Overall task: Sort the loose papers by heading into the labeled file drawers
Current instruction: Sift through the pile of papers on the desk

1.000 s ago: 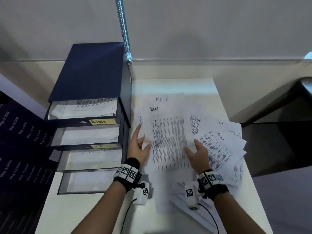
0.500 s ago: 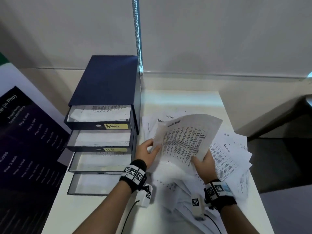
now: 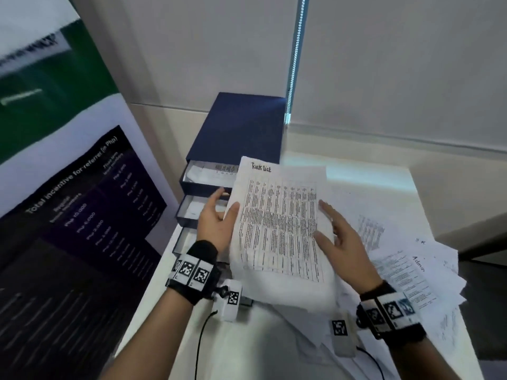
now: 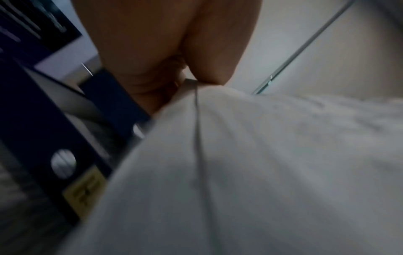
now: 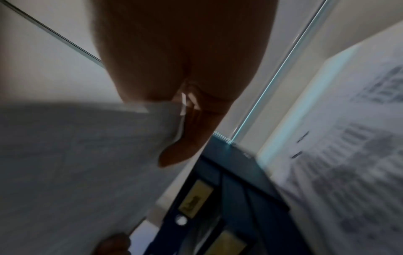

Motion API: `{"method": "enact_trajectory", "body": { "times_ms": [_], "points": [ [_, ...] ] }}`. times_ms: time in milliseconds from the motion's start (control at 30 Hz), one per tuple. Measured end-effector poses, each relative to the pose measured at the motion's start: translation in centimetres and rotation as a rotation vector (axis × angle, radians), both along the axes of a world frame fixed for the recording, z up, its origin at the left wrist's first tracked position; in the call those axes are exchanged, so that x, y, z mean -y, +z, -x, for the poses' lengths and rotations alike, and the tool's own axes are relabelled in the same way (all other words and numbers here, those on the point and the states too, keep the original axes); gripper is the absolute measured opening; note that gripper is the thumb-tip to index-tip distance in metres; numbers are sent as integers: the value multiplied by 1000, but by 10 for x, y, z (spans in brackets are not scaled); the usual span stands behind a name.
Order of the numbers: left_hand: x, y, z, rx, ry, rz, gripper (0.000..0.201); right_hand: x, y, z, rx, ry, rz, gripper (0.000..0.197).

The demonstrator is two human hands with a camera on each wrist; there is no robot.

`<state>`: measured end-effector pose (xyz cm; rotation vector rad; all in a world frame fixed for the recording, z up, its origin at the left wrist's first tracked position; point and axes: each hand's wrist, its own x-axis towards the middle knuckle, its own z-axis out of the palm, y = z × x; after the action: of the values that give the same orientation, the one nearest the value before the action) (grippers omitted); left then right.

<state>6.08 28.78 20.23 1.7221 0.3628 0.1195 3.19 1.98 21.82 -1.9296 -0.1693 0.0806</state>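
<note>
A stack of sheets headed "Task List" [image 3: 279,223] is held off the table in front of the dark blue drawer unit [image 3: 244,127]. My left hand [image 3: 219,215] pinches its left edge, thumb on top. My right hand [image 3: 337,231] grips the right edge, thumb on the print. The wrist views show the paper [image 4: 261,172] caught between thumb and fingers of the left hand [image 4: 174,69], and the paper [image 5: 76,155] likewise held by the right hand [image 5: 185,86]. Three drawers stand pulled out; the top drawer [image 3: 203,174] holds printed sheets. Yellow labels [image 5: 196,195] are too blurred to read.
Loose papers [image 3: 384,237] fan over the right side of the white table [image 3: 356,171], one headed "Admin" [image 3: 417,263]. A large dark poster [image 3: 82,209] leans at the left beside the drawers. A metal strip [image 3: 295,64] runs down the wall behind the unit.
Both hands lifted the Task List sheets off the pile and carried them left, in front of the drawers. The head view swung left, bringing the poster into sight.
</note>
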Motion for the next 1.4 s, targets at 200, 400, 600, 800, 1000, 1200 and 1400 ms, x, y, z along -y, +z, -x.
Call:
{"method": "enact_trajectory", "body": {
  "times_ms": [200, 400, 600, 800, 1000, 1200, 1400],
  "points": [
    [-88, 17, 38, -125, 35, -8, 44, -75, 13, 25, -326, 284, -65, 34],
    [-152, -26, 98, -370, -64, -16, 42, -128, -40, 75, -795, 541, -185, 35],
    [-178, -74, 139, -553, -86, 10, 34, -156, -81, 110, -903, 492, -131, 36],
    [-183, -50, 135, -442, -191, 63, 36, -162, -64, 108, -847, 530, -124, 37],
    [-177, -28, 126, -289, -203, 172, 38, -153, -44, 90, -774, 523, -215, 35],
    [-165, -38, 109, -337, -160, 215, 26, -148, -61, 56, -877, 294, -327, 37],
    [-151, -71, 96, -431, -182, 117, 37, -137, -105, 2, -777, -19, -277, 30]
  ]
}}
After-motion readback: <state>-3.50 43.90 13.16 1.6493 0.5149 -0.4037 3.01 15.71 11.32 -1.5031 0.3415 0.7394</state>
